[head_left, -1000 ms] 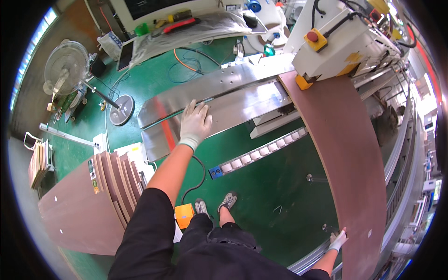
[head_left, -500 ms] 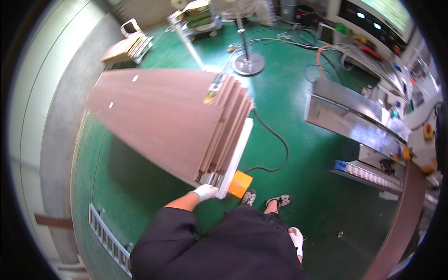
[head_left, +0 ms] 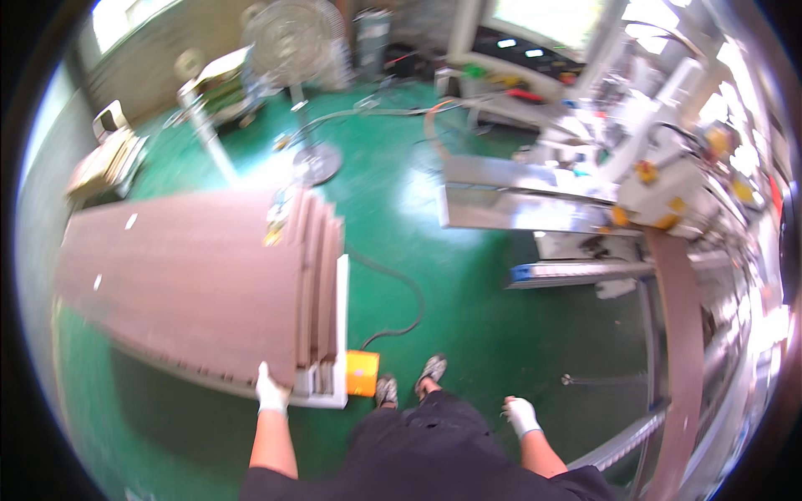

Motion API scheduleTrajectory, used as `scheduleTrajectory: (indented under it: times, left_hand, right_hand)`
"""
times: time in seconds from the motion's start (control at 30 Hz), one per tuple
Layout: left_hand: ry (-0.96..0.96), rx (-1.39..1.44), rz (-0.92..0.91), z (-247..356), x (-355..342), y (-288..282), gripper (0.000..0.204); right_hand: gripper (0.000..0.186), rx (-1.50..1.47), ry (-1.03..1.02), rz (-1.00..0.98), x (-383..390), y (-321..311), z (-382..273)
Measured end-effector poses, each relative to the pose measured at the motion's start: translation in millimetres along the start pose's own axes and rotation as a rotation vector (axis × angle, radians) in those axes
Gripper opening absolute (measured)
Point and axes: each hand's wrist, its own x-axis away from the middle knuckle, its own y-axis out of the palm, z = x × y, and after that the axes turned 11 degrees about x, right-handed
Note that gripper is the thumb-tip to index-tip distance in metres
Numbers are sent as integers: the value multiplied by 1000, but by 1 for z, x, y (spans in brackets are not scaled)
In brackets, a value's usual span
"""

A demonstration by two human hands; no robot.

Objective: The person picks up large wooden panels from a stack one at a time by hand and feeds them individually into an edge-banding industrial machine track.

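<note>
My left hand (head_left: 271, 391), in a white glove, is at the near edge of a large brown board (head_left: 192, 280). Its thumb lies on the board's top face, and the other fingers seem to wrap the edge, partly hidden. This board tops a stack of several brown boards (head_left: 319, 292) with stepped ends. Beneath the stack shows a white support (head_left: 341, 367). My right hand (head_left: 522, 416), also white-gloved, hangs over the floor at my right side, touching nothing around it. Its fingers are curled with reddish tips, and blur hides whether anything small is in them.
An orange box (head_left: 362, 373) with a dark cable sits by my feet. To the right are a metal-topped machine (head_left: 522, 209), a roller rail (head_left: 585, 271) and a long brown strip (head_left: 678, 351). Farther back stand a fan (head_left: 316, 163) and a small stack of panels (head_left: 109, 163).
The view has turned right, so the board stack sits farther left. My left hand has shifted from the stack's near corner onto the top board's edge. My right hand has come forward from my side.
</note>
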Motion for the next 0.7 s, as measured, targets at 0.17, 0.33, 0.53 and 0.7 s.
scheduleTrajectory:
  times: [0.17,0.33,0.53,0.7]
  left_hand:
    - [114,-144,-69,-24,-3,10,56]
    - [139,-289,-14,-32,-24,6,62]
    - [194,-514,62,35,-33,-36,68]
    - [177,-763,277,-46,44,35,67]
  right_hand:
    - [45,473,-234,19,94,49,-116]
    - [44,521,-238,78,105,30,-114]
    - [48,393,-124,128,68,8,-77]
    - [49,294,-72,36,40,-5,-70]
